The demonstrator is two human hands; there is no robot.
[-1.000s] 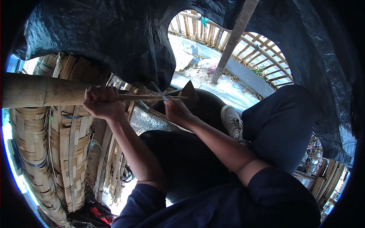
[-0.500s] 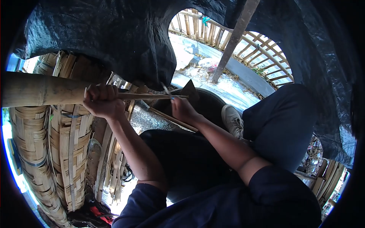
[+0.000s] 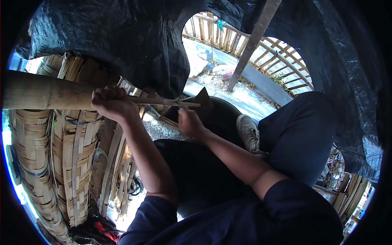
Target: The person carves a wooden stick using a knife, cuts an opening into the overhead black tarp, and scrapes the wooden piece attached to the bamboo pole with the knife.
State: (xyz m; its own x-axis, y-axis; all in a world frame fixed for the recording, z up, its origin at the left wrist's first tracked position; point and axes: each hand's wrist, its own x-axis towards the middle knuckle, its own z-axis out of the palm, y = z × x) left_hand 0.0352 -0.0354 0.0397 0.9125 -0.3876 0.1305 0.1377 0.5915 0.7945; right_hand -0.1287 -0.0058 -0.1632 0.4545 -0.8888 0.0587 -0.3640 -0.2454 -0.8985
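Observation:
A thick bamboo pole comes in from the left edge, and a narrow bamboo strip runs out from its end to the right. My left hand is closed around the bamboo where the thick part meets the strip. Just below the strip's free end, my right hand is closed and a little blurred. A bit of blue shows at its fingertips, seemingly the handle of a small knife; its blade cannot be made out now.
A dark round tub with a pointed brown piece stands beyond my hands, near my shoe. Woven bamboo baskets stand at left. Black plastic sheeting hangs overhead. A slanted post and a bamboo fence are farther off.
My right hand has moved slightly left and down, away from the strip. The thin blade above it no longer shows clearly. My left hand keeps its grip, with the view shifted slightly.

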